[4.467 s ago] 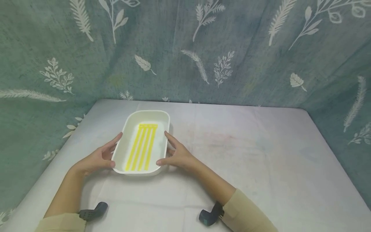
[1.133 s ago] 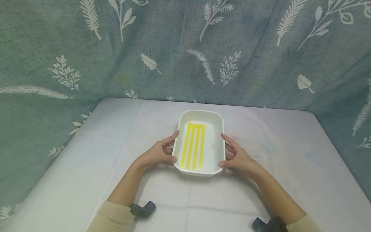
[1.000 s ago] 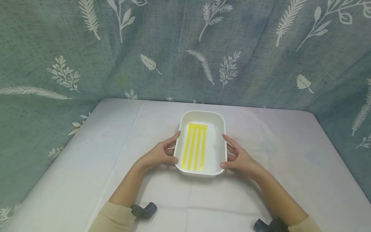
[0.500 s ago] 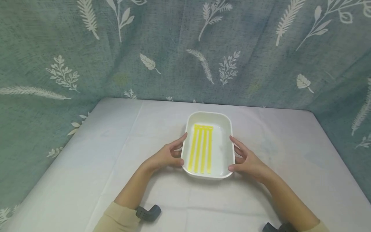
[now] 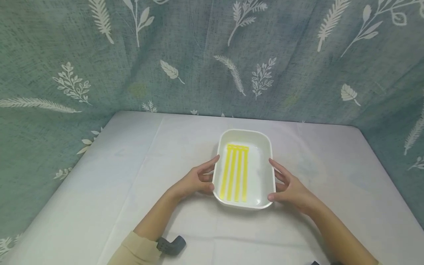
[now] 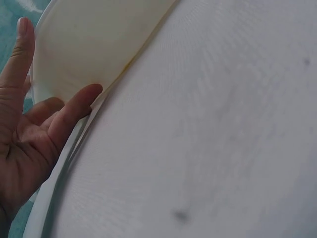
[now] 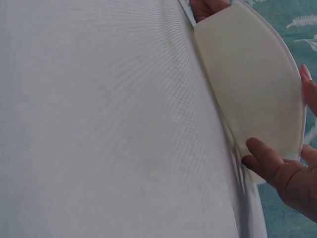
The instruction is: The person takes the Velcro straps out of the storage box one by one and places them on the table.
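Note:
A white rectangular tray (image 5: 261, 173) with rounded corners and a raised rim lies between both hands at mid-table. Several long yellow strips (image 5: 233, 173), joined by a yellow band at the far end, run along the left half of its floor. My left hand (image 5: 196, 181) grips the tray's left side, thumb near the front corner and fingers spread along the wall. On the opposite side my right hand (image 5: 293, 188) holds it the same way. Both wrist views show the tray's plain outer wall (image 7: 252, 84) close over the cloth, fingertips against it.
White cloth (image 5: 159, 147) with creases and faint stains covers the table. Behind and at the sides hangs a green-blue curtain (image 5: 185, 95) with white leaf prints. A dark device (image 5: 171, 246) sits on the left wrist by the beige sleeve (image 5: 135, 250).
Both hands have carried the tray from the left part of the table rightward to just right of the middle. In the last second it moved slightly right and nearer; the grip is unchanged.

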{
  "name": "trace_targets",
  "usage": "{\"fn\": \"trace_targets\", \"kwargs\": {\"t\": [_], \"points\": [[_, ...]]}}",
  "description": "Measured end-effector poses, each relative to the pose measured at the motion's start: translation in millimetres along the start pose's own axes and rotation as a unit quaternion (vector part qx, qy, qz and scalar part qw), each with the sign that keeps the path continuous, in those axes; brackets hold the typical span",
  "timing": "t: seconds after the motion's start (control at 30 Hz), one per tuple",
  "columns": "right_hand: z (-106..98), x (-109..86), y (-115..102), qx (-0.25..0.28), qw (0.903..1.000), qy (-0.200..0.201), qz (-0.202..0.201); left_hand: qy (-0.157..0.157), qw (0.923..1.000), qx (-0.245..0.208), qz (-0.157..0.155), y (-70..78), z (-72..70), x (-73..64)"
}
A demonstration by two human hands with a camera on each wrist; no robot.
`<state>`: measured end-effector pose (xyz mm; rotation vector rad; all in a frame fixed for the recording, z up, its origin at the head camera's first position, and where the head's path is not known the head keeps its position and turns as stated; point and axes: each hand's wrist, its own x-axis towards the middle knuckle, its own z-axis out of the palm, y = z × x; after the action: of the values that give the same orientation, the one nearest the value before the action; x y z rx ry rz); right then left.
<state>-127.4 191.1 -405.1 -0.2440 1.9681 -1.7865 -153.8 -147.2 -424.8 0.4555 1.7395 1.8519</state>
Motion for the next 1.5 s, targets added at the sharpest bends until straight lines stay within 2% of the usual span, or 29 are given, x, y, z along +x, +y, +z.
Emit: {"fn": "trace_targets", "kwargs": {"t": [0.17, 0.37, 0.6, 0.87, 1.0, 1.2, 1.4, 1.5], "points": [[-3.1, -6.7, 0.8, 0.000, 0.9999, -0.008, -0.009, 0.000, 0.9991, 0.037, 0.021, -0.2, 5.9, -0.3], [-5.1, -9.2, 1.6, -0.018, 0.9996, -0.010, -0.021, 0.019, 0.9935, 0.096, 0.058, 0.4, 7.8, 0.9], [-7.2, -11.0, 3.2, -0.021, 0.9995, -0.012, -0.022, 0.005, 0.9938, 0.079, 0.078, -2.4, 8.7, 3.6], [-12.2, -16.6, 5.0, -0.014, 0.9993, -0.019, -0.029, 0.017, 0.9956, 0.068, 0.063, -6.3, 16.2, 3.5], [-12.9, -16.9, 3.8, -0.017, 0.9991, -0.022, -0.033, 0.026, 0.9957, 0.072, 0.053, -4.7, 15.4, 4.6], [-13.5, -16.5, 2.9, -0.014, 0.9991, -0.022, -0.033, 0.032, 0.9958, 0.083, 0.022, 2.0, 10.6, 8.6], [-14.3, -16.0, 2.7, -0.014, 0.9992, -0.019, -0.032, 0.023, 0.9967, 0.078, -0.005, 9.3, 8.5, 14.7], [-15.4, -16.7, 3.7, -0.021, 0.9990, -0.021, -0.032, 0.014, 0.9975, 0.069, -0.008, 9.6, 7.5, 16.6]]}}
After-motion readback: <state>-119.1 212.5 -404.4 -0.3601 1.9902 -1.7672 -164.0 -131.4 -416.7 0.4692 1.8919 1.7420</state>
